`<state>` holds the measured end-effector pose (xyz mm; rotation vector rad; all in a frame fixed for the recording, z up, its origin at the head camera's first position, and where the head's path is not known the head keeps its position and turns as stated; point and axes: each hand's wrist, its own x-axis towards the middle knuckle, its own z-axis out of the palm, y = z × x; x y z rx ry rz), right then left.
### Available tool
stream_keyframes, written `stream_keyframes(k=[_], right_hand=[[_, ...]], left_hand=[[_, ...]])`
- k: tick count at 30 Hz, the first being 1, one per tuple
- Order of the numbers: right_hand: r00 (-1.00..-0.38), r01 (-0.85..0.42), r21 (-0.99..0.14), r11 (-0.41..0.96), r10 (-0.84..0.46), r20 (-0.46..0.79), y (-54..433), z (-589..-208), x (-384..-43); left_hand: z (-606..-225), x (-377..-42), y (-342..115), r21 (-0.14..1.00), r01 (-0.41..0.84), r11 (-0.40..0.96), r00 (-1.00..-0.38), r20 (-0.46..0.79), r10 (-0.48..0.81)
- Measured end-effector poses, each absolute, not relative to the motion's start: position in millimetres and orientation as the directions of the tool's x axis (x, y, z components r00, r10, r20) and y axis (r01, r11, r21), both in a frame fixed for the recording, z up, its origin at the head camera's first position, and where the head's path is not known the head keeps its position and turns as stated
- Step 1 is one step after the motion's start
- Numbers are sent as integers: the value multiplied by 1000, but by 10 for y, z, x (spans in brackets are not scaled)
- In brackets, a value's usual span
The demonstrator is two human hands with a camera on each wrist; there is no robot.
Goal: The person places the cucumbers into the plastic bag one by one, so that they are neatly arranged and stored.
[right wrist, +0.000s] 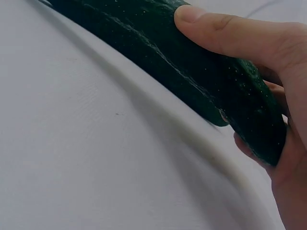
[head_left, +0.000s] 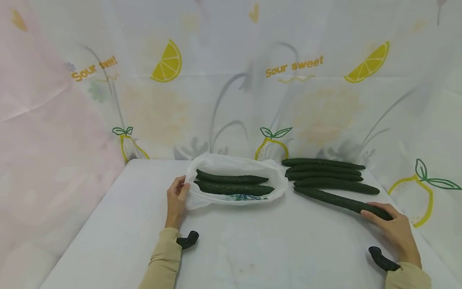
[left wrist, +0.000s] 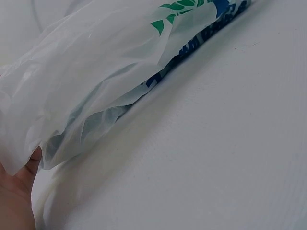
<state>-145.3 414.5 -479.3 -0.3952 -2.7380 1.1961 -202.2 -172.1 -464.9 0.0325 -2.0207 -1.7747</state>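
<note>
A white plastic bag lies with its mouth spread wide, and two cucumbers rest side by side inside it. My left hand pinches the bag's left end between thumb and fingers. On the right, my right hand grips the near end of another cucumber, thumb on top and fingers beneath, as the right wrist view shows. That cucumber slants away toward the bag's right side. Green and blue print marks the bag's side in the left wrist view.
Several more cucumbers lie roughly parallel on the white table, right of the bag and near its back edge. Behind the table hangs a cloth with lemon prints. A black curved piece sticks out at each wrist.
</note>
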Motion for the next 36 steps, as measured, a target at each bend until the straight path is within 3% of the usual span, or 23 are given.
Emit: stream_keyframes(k=[8, 29, 36], right_hand=[[-953, 109, -809, 578, 292, 80, 4131, -4635, -1445], [-946, 20, -733, 680, 249, 205, 3885, -4265, -1521], [-942, -60, -725, 686, 201, 268, 3705, -4217, -1587]], left_hand=[[-4660, -2026, -1742, 946, 276, 167, -897, 317, -307], [-4661, -2025, -1709, 937, 304, 173, -896, 343, -283], [-4665, -2020, -1727, 936, 305, 175, -893, 345, -290]])
